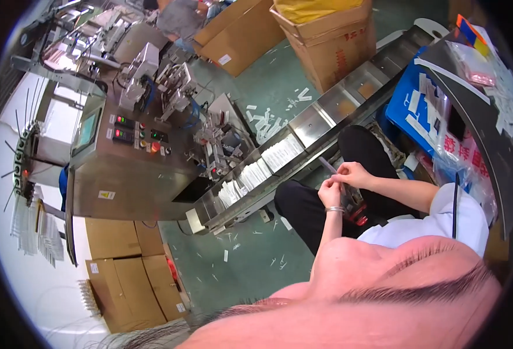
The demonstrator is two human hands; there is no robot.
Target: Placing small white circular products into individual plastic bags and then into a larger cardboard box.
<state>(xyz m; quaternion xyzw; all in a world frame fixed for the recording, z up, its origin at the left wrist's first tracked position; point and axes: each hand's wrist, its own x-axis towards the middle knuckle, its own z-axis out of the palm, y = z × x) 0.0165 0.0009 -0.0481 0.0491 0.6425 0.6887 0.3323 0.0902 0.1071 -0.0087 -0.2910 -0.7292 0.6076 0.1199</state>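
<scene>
head view showed the left hand (pixel 330 192) and right hand (pixel 354 173) both pinching a thin strip (pixel 330 166) over the lap; the step looked like fingering it apart, which next called for a steady pull.

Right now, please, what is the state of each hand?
Left hand: fingers closed, pinching one end of a thin clear plastic strip.
Right hand: fingers closed on the same strip.

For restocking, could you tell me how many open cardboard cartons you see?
2: a tipped carton top centre, a yellow-lined carton beside it; others may be hidden.
</scene>
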